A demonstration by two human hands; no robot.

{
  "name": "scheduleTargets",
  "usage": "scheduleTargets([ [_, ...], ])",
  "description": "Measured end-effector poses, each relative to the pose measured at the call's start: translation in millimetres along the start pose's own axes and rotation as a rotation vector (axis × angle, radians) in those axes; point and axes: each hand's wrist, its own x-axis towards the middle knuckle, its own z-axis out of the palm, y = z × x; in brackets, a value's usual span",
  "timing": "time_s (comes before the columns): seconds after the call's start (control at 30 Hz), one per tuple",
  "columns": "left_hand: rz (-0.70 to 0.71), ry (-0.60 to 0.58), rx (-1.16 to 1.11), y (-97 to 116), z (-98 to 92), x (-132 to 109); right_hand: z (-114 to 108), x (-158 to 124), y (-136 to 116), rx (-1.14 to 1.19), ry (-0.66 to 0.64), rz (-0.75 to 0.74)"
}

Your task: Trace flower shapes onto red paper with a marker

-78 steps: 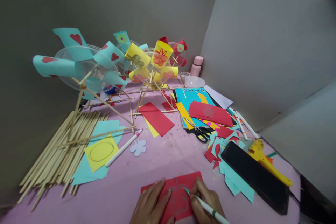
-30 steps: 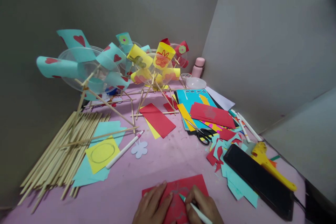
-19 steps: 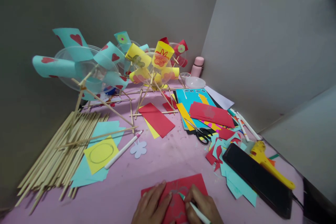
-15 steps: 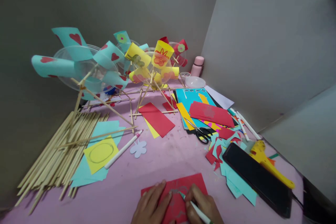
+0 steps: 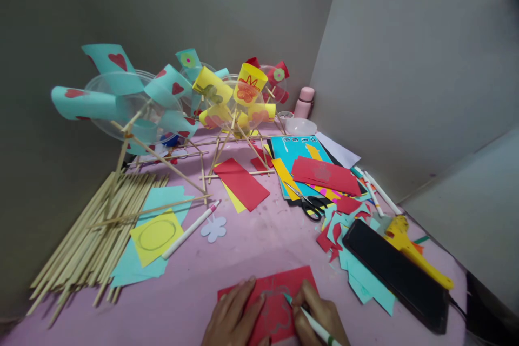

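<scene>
A red sheet of paper [image 5: 275, 280] lies at the front edge of the view, with a greyish butterfly-like outline drawn on it. My left hand [image 5: 235, 316] rests flat on the sheet's left part, fingers stretched out. In a closed grip, my right hand [image 5: 318, 316] holds a white marker [image 5: 318, 328] with a green tip. That tip touches the paper at the upper right of the outline. Beyond the sheet lies a white butterfly-shaped paper cutout [image 5: 213, 228]. Left of the cutout are a second white marker [image 5: 190, 230] and a yellow paper [image 5: 157, 237] with an oval drawn on it.
Paper pinwheels on stick stands [image 5: 138, 97] fill the back left, above a pile of wooden sticks [image 5: 77, 243]. Scissors [image 5: 310, 208], paper scraps [image 5: 338, 230], a black phone [image 5: 397, 275] and a yellow glue gun [image 5: 417, 254] lie to the right. A pink bottle [image 5: 304, 101] stands behind.
My right hand and the marker have shifted slightly right, and the tip has moved along the outline. More of the drawing now shows. My left hand has stayed in place.
</scene>
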Motion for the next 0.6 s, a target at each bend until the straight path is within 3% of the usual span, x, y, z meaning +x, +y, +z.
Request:
scheduleTargets([
  [0.6, 0.040, 0.035, 0.055, 1.3, -3.1, 6.7, -8.2, -0.1, -9.8, 0.073, -0.122, -0.049],
])
